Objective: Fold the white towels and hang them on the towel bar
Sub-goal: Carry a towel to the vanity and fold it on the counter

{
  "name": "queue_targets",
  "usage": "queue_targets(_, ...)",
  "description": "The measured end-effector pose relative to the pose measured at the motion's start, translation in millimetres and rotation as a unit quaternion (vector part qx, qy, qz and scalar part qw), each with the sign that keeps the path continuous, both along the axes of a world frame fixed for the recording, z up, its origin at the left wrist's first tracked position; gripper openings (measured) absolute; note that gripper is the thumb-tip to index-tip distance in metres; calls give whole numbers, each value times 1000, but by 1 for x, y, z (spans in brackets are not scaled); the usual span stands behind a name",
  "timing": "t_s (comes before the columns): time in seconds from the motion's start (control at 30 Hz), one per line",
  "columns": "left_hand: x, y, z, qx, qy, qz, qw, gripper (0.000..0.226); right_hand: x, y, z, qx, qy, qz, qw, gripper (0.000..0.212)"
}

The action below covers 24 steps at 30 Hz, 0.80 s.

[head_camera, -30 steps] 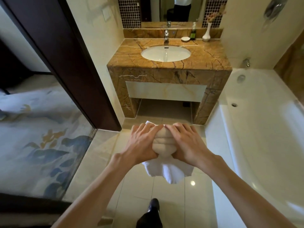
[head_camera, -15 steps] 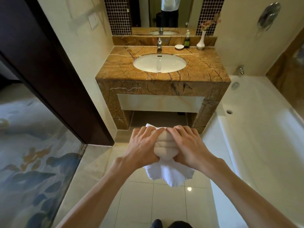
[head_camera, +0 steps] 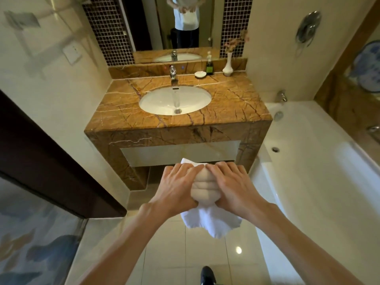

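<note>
Fingers [head_camera: 186,170] of both hands curled over a bundled white towel [head_camera: 211,221]. The left hand [head_camera: 174,190] and right hand [head_camera: 234,188] squeezed it between them in mid-air, before the worktop's [head_camera: 236,103] near edge, above the tiled floor [head_camera: 164,254]. Its loose end hung below the wrists. No towel bar showed. A slackened squeeze would likely let the folds spill open or drop.

fluffy cloth towel [head_camera: 209,222], glossy veined marble counter [head_camera: 230,99], chrome tap [head_camera: 173,72]
</note>
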<state>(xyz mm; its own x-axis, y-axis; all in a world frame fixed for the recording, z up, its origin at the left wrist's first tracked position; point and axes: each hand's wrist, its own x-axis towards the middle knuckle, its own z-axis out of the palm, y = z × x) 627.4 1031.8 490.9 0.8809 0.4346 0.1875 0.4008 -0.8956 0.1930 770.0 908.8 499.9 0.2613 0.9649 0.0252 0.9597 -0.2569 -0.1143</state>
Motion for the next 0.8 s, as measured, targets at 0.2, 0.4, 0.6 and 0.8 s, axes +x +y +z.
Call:
queue_targets(0.2, 44, 46, 3, 6, 2, -4, 1000, 82, 47, 46, 2, -5, -6, 14, 1000, 78)
queue_targets(0.4, 78, 96, 2, -5, 33, 5, 999, 84, 83, 99, -1, -25, -8, 30, 999, 81)
queue_targets(0.6, 114, 159, -5, 2, 51, -1, 999, 85, 119, 160, -9, -33, -7, 30, 999, 79)
queue_targets(0.8, 155, 220, 1, -6, 56, -20, 998, 86, 156, 216, 4, -36, -19, 21, 999, 82)
